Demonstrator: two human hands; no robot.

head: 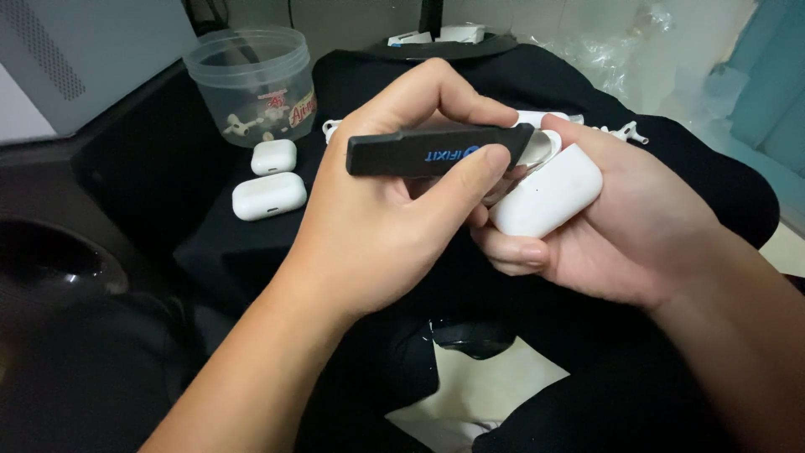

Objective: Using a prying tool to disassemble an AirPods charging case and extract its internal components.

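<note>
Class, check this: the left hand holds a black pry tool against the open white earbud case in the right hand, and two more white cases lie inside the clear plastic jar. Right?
Not quite. The head view shows the two white cases lying on the black cloth beside the clear plastic jar, not inside it. The rest stands.

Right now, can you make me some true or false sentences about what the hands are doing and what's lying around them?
1. The left hand holds a flat black tool. True.
2. The right hand holds a red case. False: the case it holds is white, and its lid is open.
3. Two closed white cases lie on the black cloth beside the hands. True.
4. The clear plastic jar has a lid on it. False: the jar is open at the top, with small white parts inside.
5. The black tool's tip is at the open case. True.
</note>
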